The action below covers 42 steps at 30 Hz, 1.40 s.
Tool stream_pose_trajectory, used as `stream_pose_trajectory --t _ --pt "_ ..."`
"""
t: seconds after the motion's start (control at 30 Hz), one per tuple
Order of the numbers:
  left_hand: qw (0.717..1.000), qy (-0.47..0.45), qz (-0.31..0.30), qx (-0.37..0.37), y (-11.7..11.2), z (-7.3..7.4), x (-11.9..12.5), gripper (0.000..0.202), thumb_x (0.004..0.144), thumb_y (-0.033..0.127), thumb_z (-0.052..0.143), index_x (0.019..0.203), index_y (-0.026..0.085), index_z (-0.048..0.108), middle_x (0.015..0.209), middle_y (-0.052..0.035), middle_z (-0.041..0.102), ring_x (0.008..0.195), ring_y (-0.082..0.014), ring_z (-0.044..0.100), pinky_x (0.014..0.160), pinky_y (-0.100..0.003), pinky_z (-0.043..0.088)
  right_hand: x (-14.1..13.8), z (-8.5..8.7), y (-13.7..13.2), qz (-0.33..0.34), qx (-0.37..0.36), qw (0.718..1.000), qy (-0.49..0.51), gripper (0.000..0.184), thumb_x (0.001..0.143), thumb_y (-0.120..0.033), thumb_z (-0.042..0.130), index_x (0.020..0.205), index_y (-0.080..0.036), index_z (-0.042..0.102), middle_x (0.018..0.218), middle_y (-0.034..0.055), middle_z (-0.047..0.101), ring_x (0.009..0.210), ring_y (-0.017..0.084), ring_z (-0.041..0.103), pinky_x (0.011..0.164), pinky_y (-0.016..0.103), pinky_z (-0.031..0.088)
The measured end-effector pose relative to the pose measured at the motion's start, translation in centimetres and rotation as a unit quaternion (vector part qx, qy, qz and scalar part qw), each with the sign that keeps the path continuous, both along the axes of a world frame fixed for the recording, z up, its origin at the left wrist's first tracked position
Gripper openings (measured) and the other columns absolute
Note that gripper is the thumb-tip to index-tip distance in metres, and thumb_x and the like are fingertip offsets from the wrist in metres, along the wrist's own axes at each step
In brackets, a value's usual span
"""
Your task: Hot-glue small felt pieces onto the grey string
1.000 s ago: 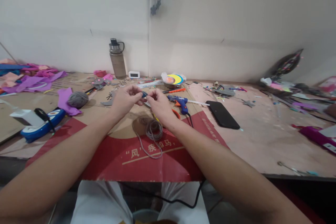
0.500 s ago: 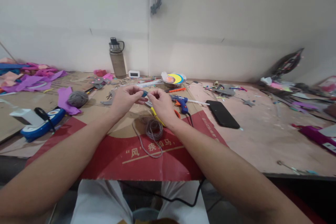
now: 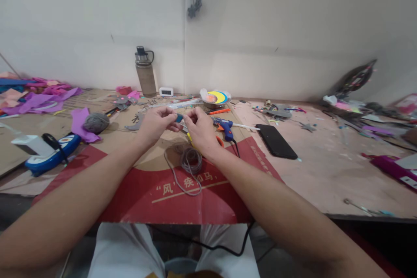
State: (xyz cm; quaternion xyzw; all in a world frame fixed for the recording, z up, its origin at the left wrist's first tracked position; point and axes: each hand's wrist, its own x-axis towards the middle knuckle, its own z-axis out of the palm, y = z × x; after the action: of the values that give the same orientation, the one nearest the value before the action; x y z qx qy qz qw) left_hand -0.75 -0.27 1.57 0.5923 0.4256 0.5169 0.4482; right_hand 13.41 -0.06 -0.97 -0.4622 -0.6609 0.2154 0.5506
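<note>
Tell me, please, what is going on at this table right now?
A person sits at a cluttered craft table. The left hand pinches a small blue piece, and the right hand, fingertips pinched, meets it; what they grip is too small to tell. Just below, a loose coil of grey yarn lies on red cardboard. A blue glue gun and a black phone lie to the right.

I sit at a craft workshop tabletop (image 3: 325, 169): felt scraps (image 3: 42, 100), yarn (image 3: 95, 122), a glue gun (image 3: 224, 127) and white partition boards (image 3: 260, 34) surround me.
</note>
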Motion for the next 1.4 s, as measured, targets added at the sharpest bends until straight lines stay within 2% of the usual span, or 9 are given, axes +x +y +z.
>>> stream_pose_trajectory --t 0.17,0.4,0.57,0.7,0.8,0.93,1.07,1.3,1.4 --pt "0.999 -0.030 -0.021 -0.019 0.1 -0.2 0.0 0.010 0.071 0.021 0.066 0.068 0.016 0.059 0.060 -0.0031 0.065 0.056 -0.0144 0.065 0.057 -0.026 0.054 0.1 -0.1 0.0 0.013 0.000 1.000 0.001 0.012 0.082 -0.030 0.053 0.082 -0.020 0.057 0.068 -0.0019 0.054 0.064 0.012 0.047 0.063 0.027 0.034" --pt "0.987 -0.076 -0.092 -0.107 0.5 -0.1 -0.5 0.006 0.073 0.017 0.067 0.072 0.011 0.064 0.062 -0.0050 0.067 0.057 -0.0129 0.066 0.052 -0.020 0.052 0.4 0.0 0.2 0.016 -0.027 0.999 0.024 0.015 0.080 -0.027 0.050 0.070 -0.017 0.057 0.065 -0.0025 0.053 0.062 0.011 0.045 0.061 0.025 0.034" --pt "0.981 -0.063 -0.126 -0.130 1.1 0.0 -1.1 0.011 0.075 0.018 0.067 0.081 0.009 0.069 0.077 -0.0094 0.071 0.064 -0.0146 0.068 0.055 -0.021 0.054 1.0 0.0 0.4 -0.005 -0.026 1.000 0.007 0.014 0.079 -0.024 0.049 0.070 -0.017 0.056 0.064 -0.0024 0.052 0.062 0.012 0.043 0.060 0.025 0.032" --pt "0.989 -0.046 -0.105 -0.094 1.1 0.0 -1.1 0.017 0.074 0.022 0.069 0.086 0.010 0.070 0.082 -0.0095 0.071 0.065 -0.0159 0.068 0.052 -0.023 0.052 1.3 0.0 0.3 -0.014 -0.005 1.000 -0.024 0.013 0.080 -0.022 0.047 0.071 -0.018 0.056 0.066 -0.0018 0.053 0.064 0.012 0.044 0.061 0.025 0.032" --pt "0.993 -0.006 -0.104 -0.056 0.9 -0.2 -1.0 0.021 0.074 0.027 0.069 0.088 0.012 0.071 0.075 -0.0077 0.070 0.063 -0.0143 0.066 0.051 -0.021 0.050 1.3 0.1 0.0 -0.016 0.023 0.998 -0.056 0.012 0.080 -0.022 0.048 0.070 -0.018 0.054 0.067 -0.0012 0.053 0.065 0.012 0.045 0.062 0.026 0.032" --pt "0.994 0.085 -0.074 0.009 0.5 -0.1 -0.8 0.019 0.074 0.028 0.067 0.087 0.014 0.070 0.065 -0.0049 0.068 0.059 -0.0128 0.062 0.050 -0.021 0.047 1.2 0.3 -0.4 -0.014 0.055 0.994 -0.095 0.013 0.080 -0.020 0.049 0.068 -0.019 0.052 0.068 -0.0008 0.052 0.066 0.013 0.045 0.063 0.026 0.032" --pt "0.982 0.171 -0.044 0.064 0.1 0.2 -0.6 0.015 0.074 0.027 0.064 0.082 0.014 0.068 0.060 -0.0031 0.065 0.052 -0.0113 0.057 0.046 -0.021 0.042 1.1 0.4 -0.7 -0.011 0.070 0.990 -0.120 0.012 0.081 -0.019 0.049 0.069 -0.019 0.051 0.069 -0.0002 0.052 0.066 0.013 0.045 0.064 0.027 0.032" --pt "0.952 0.285 0.000 0.109 -0.2 0.6 -0.7 0.012 0.074 0.026 0.061 0.073 0.016 0.068 0.056 -0.0003 0.062 0.050 -0.0092 0.052 0.046 -0.019 0.036 0.9 0.1 -0.9 -0.003 0.087 0.986 -0.144 0.011 0.082 -0.022 0.049 0.072 -0.019 0.053 0.075 0.0022 0.056 0.073 0.015 0.049 0.068 0.028 0.034" --pt "0.967 0.245 -0.020 0.069 0.0 0.6 -0.9 0.012 0.073 0.026 0.062 0.069 0.015 0.066 0.055 -0.0006 0.062 0.048 -0.0084 0.050 0.046 -0.019 0.036 0.9 0.1 -0.8 0.010 0.075 0.990 -0.121 0.011 0.081 -0.021 0.050 0.070 -0.019 0.052 0.073 0.0007 0.055 0.070 0.014 0.048 0.066 0.027 0.034"
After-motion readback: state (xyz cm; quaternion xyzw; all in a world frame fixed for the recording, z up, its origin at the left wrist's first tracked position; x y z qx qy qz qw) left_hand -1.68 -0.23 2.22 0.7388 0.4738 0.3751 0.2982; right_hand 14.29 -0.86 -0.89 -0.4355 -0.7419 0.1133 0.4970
